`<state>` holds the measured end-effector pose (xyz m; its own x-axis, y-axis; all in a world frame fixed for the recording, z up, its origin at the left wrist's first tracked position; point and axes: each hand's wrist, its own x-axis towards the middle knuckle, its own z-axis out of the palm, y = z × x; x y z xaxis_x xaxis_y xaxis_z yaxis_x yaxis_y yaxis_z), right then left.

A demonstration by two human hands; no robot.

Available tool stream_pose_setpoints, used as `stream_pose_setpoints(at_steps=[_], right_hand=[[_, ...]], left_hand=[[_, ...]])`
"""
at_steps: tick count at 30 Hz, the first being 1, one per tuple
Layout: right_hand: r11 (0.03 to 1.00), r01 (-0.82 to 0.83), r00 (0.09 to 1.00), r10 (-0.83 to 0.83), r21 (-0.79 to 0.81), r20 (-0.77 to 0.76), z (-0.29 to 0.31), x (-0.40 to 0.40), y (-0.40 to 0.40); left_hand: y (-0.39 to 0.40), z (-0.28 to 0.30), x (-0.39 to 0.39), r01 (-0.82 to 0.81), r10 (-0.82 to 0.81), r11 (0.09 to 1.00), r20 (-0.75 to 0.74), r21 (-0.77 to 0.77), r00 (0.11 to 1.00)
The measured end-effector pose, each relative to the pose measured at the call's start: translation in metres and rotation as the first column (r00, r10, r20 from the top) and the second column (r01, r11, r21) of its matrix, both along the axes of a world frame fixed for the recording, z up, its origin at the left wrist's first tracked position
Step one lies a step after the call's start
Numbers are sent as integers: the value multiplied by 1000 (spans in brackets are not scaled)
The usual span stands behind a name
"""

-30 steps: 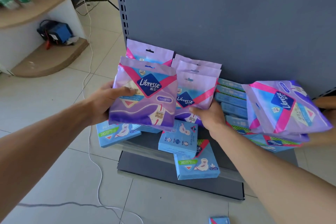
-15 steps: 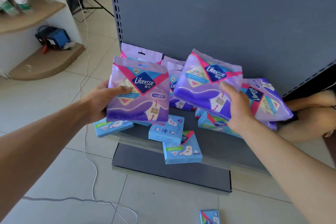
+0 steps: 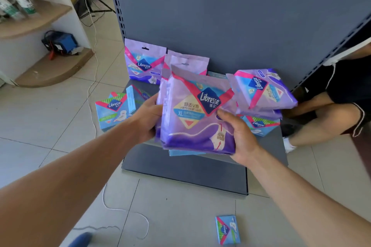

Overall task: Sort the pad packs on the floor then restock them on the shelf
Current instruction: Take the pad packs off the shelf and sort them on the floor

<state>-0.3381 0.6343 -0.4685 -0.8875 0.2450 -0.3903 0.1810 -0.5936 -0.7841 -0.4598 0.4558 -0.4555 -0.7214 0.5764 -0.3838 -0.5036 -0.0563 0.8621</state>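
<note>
Both hands hold a stack of purple Libresse pad packs (image 3: 197,114) out in front of the grey shelf unit (image 3: 230,16). The left hand (image 3: 146,120) grips the stack's left edge, thumb on the near side and fingers curled round the back (the fingertips are hidden behind the packs). The right hand (image 3: 239,134) pinches the lower right corner, thumb pressed on the front face beside the logo and fingers wrapped underneath. The stack looks to be two packs at least, faces toward the camera and slightly tilted; the exact count cannot be told.

Behind it, more purple packs stand upright against the shelf's back panel: one standing pack (image 3: 144,62) at the left, and a second upright pack (image 3: 186,62) partly hidden by the held stack. To the right, a purple pack lying flat (image 3: 263,90) rests on top of a blue Libresse box (image 3: 259,124) on the bottom shelf board (image 3: 184,170). At the left edge of the board, a blue box with green stripes (image 3: 112,112) leans just beside another tilted blue box (image 3: 136,96). A small blue pack (image 3: 227,229) lies alone on the tiled floor (image 3: 50,126), well apart from the shelf.

A white cable (image 3: 94,78) trails over the tiles. At the right, another person's bent leg (image 3: 325,122) shows beside the shelf unit. A wooden corner shelf (image 3: 34,20) at the far left carries bottles (image 3: 22,2).
</note>
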Motion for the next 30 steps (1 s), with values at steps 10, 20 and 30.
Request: stream_pose_setpoints(at_steps=[10, 20, 30], right_hand=[[774, 285, 942, -336, 566, -15, 13, 58, 11], [575, 465, 846, -513, 673, -146, -9, 175, 9], [442, 423, 676, -735, 791, 49, -96, 314, -53]], left_hand=[[43, 17, 59, 183, -263, 952, -345, -246, 901], [90, 1, 134, 346, -630, 776, -621, -528, 466], [94, -83, 245, 589, -794, 593, -521, -550, 312]])
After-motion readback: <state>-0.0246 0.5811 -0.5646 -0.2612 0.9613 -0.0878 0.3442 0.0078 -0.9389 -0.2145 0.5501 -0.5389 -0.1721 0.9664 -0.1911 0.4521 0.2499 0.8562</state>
